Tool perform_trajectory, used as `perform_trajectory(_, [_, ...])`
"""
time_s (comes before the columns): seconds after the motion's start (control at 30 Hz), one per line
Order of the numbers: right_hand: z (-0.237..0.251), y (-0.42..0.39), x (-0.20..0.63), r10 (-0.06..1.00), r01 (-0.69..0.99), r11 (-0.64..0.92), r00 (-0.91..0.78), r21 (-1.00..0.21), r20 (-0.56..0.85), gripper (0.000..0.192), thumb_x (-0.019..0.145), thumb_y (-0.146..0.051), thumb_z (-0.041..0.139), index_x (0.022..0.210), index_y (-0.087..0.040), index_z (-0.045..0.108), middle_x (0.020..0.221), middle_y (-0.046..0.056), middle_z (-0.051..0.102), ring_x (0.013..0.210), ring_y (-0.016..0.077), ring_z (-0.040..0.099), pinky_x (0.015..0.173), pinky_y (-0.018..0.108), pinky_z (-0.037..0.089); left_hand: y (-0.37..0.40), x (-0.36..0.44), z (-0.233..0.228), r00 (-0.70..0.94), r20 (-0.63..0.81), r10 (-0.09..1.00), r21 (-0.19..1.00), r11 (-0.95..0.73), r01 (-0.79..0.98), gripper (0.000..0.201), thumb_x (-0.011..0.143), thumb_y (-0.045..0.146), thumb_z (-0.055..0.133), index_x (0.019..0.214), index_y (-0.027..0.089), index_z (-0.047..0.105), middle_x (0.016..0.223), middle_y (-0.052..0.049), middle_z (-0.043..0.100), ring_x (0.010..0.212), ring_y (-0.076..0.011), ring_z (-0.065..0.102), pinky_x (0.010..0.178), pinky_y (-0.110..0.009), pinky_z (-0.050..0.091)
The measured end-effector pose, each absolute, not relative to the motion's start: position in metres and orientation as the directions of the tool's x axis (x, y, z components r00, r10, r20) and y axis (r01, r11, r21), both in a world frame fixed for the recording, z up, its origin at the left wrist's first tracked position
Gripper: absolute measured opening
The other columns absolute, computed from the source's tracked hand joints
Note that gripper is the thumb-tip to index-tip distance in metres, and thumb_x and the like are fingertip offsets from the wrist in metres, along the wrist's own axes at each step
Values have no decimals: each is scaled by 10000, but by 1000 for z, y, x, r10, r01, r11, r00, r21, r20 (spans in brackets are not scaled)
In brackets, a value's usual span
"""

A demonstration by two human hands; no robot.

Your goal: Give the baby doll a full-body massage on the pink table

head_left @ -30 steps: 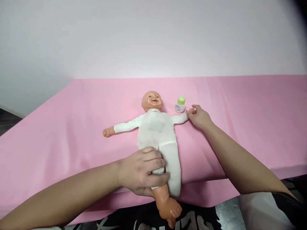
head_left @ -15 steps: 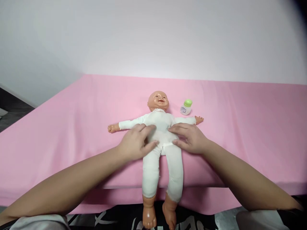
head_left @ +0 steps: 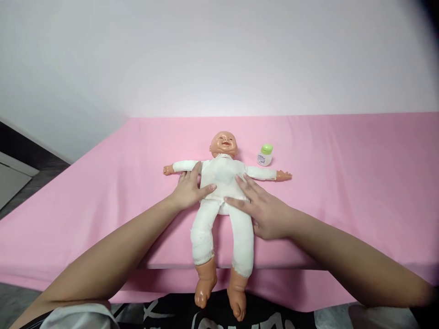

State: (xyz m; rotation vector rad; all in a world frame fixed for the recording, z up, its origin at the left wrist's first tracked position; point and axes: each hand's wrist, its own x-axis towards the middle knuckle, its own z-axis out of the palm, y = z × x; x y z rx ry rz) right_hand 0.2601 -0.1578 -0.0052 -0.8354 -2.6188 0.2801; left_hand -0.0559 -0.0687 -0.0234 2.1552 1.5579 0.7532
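A baby doll (head_left: 222, 178) with a white cloth body lies on its back, head away from me and arms stretched out sideways. Its feet hang past the near edge of the table. Beside the doll's side, under its outstretched arm, rests my left hand (head_left: 190, 188), open, with the thumb on the belly. My right hand (head_left: 264, 205) is open too, fingers spread over the opposite side of the belly and the hip. Near the doll's head stands a small clear bottle (head_left: 265, 156) with a green cap, out of reach of both hands' fingers.
A pink cloth (head_left: 343, 183) covers the table and hangs over its front edge, close to my body. Behind the table rises a pale wall (head_left: 219, 55). Grey floor (head_left: 48, 183) shows at the left.
My left hand has slid outward from the belly to the doll's side. My right hand has spread its fingers and shifted lower. The doll's legs have swung toward the left.
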Motion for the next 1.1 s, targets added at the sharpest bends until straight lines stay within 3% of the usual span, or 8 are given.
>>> perform_trajectory(0.13, [7,-184,248,363,325,929,-893,-176,267,885,754,-188,835,1583,-332,562,1823,141,236,1678,507,105,1270,811,211,-54,-64,-24,32,137,990,746,-125,654,1156,864,692,768,1748,194,214,1361,-199,664,1263,-422,648,1071,-616,515])
perform_trajectory(0.3, [-4,-201,233,132,135,991,-919,-17,371,392,991,-463,713,1326,-260,738,1543,144,634,1558,416,436,1272,763,271,-36,-76,-33,-123,288,950,811,-173,559,906,901,553,770,1668,260,387,1608,-184,504,1440,-381,541,1191,-589,461])
perform_trajectory(0.43, [-7,-204,225,36,104,987,-883,121,469,108,1010,-320,697,993,-242,770,1202,75,778,1339,318,630,1269,609,386,-41,-75,-34,-28,425,905,719,-318,617,807,919,501,739,1629,283,422,1608,-168,469,1494,-365,482,1189,-588,478])
perform_trajectory(0.53, [16,-205,227,3,112,979,-847,172,532,167,1033,-344,650,1061,-255,788,1193,58,782,1183,264,679,1130,482,533,-55,-67,-27,129,575,808,544,-495,677,767,908,472,748,1587,248,468,1535,-172,483,1470,-365,491,1190,-604,477])
perform_trajectory(0.73, [56,-175,249,170,435,862,-732,261,660,344,999,-235,690,1332,-315,727,1064,13,783,747,192,641,662,362,550,-73,-53,-17,467,647,603,251,-747,616,465,935,425,737,1358,237,688,1630,-175,439,1494,-386,493,1216,-584,465])
perform_trajectory(0.83, [42,-147,253,299,516,845,-672,138,677,445,992,-149,630,1380,-364,673,1233,34,763,938,219,714,817,378,603,-73,-53,-17,596,587,548,181,-806,563,336,993,334,657,1309,249,735,1619,-156,501,1523,-367,478,1239,-585,440])
perform_trajectory(0.93, [16,-128,252,418,518,855,-678,-10,605,533,924,-118,610,1433,-273,626,1432,122,681,1191,300,683,1007,493,600,-71,-53,-21,620,563,546,171,-811,559,382,999,317,631,1363,246,721,1636,-161,502,1519,-373,485,1239,-603,434])
perform_trajectory(1.1, [-4,-122,242,540,538,819,-610,-197,579,671,925,-414,742,1538,-248,525,1488,162,632,1263,376,631,1096,621,536,-69,-53,-24,604,576,550,208,-814,543,562,928,264,659,1490,267,636,1645,-150,491,1534,-386,468,1247,-620,431])
